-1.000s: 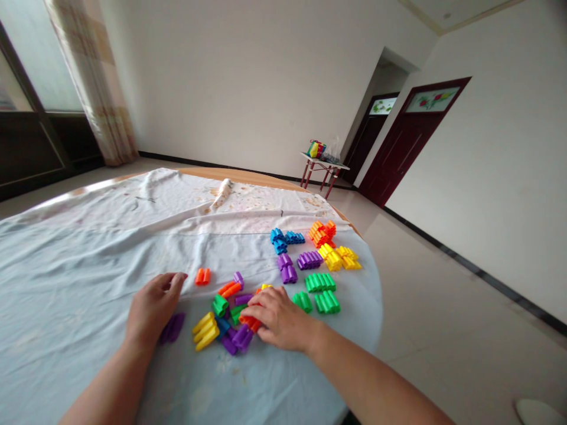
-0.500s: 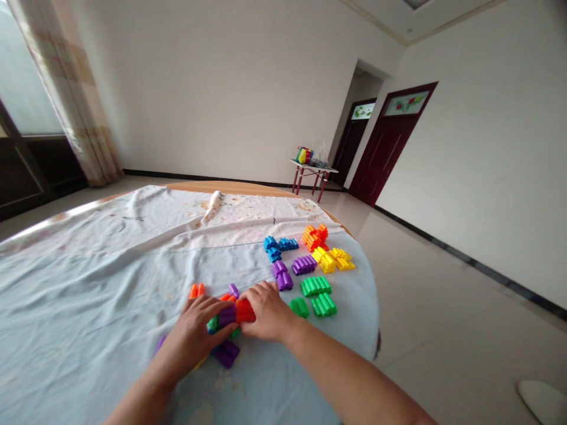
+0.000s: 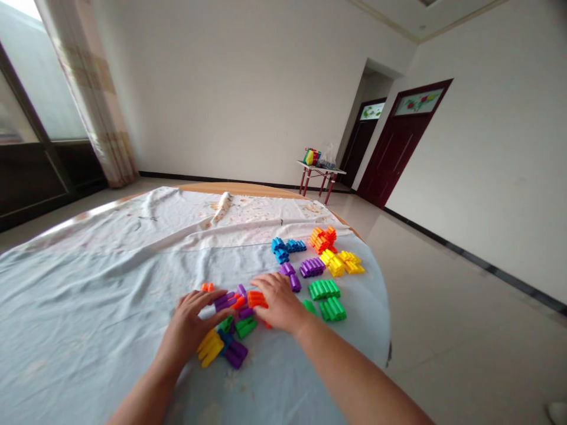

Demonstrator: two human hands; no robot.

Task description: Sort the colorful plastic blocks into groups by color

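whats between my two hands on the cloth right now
In the head view, loose blocks lie between the left hand and the right hand: a purple block, an orange block and a green block.

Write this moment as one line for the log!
left hand: touching purple block | right hand: holding orange block | loose blocks: between hands

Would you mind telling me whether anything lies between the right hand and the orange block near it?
Nothing visible does: the fingers of the right hand touch the orange block directly; the left hand rests on a purple block just beside it.
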